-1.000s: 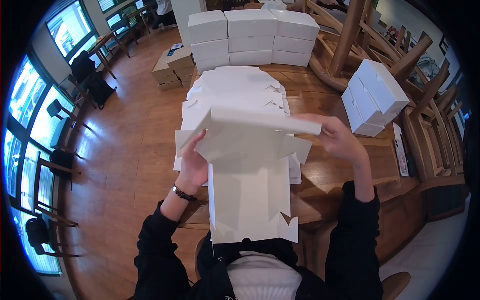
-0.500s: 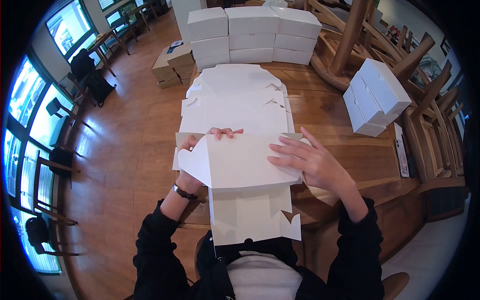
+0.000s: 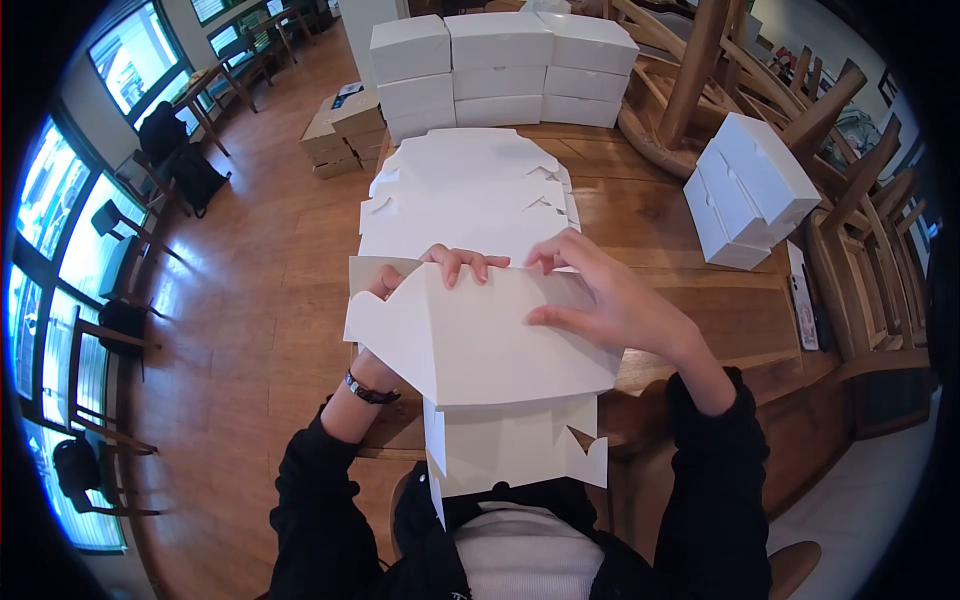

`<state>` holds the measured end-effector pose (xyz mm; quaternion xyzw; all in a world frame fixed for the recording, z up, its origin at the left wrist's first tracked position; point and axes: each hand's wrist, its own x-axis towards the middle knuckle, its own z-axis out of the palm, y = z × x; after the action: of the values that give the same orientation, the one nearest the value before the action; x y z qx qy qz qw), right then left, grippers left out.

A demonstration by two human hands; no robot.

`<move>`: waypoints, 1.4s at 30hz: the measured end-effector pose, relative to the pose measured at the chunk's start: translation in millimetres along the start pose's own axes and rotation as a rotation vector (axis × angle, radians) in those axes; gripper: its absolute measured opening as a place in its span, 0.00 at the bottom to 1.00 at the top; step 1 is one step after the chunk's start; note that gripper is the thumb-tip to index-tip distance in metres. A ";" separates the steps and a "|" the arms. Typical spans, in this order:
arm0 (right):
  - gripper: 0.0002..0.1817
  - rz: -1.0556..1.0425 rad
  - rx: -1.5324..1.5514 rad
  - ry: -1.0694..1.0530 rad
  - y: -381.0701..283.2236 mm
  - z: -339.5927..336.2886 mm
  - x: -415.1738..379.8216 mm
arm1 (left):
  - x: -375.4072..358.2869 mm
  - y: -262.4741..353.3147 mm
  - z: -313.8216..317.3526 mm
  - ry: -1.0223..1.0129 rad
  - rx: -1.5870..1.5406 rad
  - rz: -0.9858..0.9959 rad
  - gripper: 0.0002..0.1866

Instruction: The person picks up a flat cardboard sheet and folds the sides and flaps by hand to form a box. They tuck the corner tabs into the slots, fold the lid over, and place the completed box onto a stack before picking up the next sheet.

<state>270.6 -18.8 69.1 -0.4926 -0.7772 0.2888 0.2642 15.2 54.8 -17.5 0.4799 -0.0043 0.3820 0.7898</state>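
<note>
A partly folded white cardboard box (image 3: 520, 335) is between my hands, near my body. Its broad panel faces up, side flaps stick out on the left, and a lower panel with a notched tab hangs toward my lap. My left hand (image 3: 463, 265) reaches from behind, with fingertips hooked over the far edge and the thumb by the left flap; its palm is hidden by the card. My right hand (image 3: 610, 305) grips the far right part, thumb on the panel and fingers bent at the far edge. Just beyond lies a stack of flat white box blanks (image 3: 465, 190).
Folded white boxes (image 3: 500, 70) stand stacked at the table's (image 3: 650, 230) far end. More white boxes (image 3: 750, 190) sit on the right, with a phone (image 3: 802, 310) near them. Upturned wooden chairs (image 3: 690, 80) crowd the right side. Brown cartons (image 3: 345, 130) are on the floor at left.
My right hand has gone from spread fingers on the panel to bent fingers at its far edge. The panel's near edge has moved toward me, and my left fingers reach further over the card.
</note>
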 end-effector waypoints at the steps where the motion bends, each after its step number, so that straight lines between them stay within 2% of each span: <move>1: 0.24 0.035 0.063 -0.028 1.1 1.7 3.9 | 1.4 0.9 4.3 -0.010 0.002 -0.010 0.21; 3: 0.24 0.108 0.187 -0.084 9.2 1.7 14.1 | 2.6 2.5 12.2 -0.017 0.008 -0.023 0.20; 6: 0.30 0.148 0.268 -0.316 15.8 -7.5 22.7 | 1.4 4.4 18.9 -0.009 0.018 -0.042 0.18; 9: 0.30 0.148 0.301 -0.324 22.1 -6.4 26.9 | 1.9 4.6 19.2 -0.014 0.023 -0.076 0.20; 12: 0.30 0.276 0.382 -0.398 15.1 -12.9 26.2 | 2.6 3.2 16.7 -0.049 0.011 -0.136 0.24; 15: 0.28 0.283 0.399 -0.377 15.2 -15.7 24.9 | -2.4 6.5 11.8 -0.006 -0.107 -0.205 0.28; 18: 0.27 0.359 0.439 -0.403 18.0 -17.3 25.7 | -27.0 15.6 5.1 0.171 -0.321 -0.297 0.27; 23: 0.23 0.387 0.536 -0.303 36.0 -16.1 24.1 | -80.1 -3.8 -68.8 0.344 -0.283 -0.356 0.23; 26: 0.21 0.391 0.555 -0.244 38.5 -14.7 23.9 | -74.3 2.1 -59.8 0.192 -0.416 -0.301 0.22; 28: 0.20 0.391 0.563 -0.211 37.1 -14.1 22.6 | -66.4 3.5 -52.0 0.196 -0.489 -0.214 0.24; 32: 0.20 0.387 0.531 -0.158 33.1 -14.2 18.9 | -46.6 30.7 -17.6 0.320 -0.629 -0.271 0.29; 35: 0.22 0.342 0.399 -0.146 35.0 -12.5 14.2 | -33.1 42.7 -18.9 0.239 -0.449 -0.305 0.30; 38: 0.22 0.273 0.261 -0.138 30.1 -6.6 10.8 | -20.1 50.9 8.1 0.381 0.954 -0.057 0.31; 39: 0.23 0.250 0.220 -0.135 26.3 -3.9 10.5 | -13.6 64.9 25.9 0.310 1.200 -0.047 0.26; 42: 0.23 0.192 0.175 -0.186 10.8 2.5 15.0 | 4.3 71.7 45.0 -0.172 1.691 -0.088 0.17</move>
<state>269.8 -1.7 61.7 -0.5111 -0.7194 0.4237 0.2041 -9.1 40.8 62.5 0.9355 0.2412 0.1880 0.1768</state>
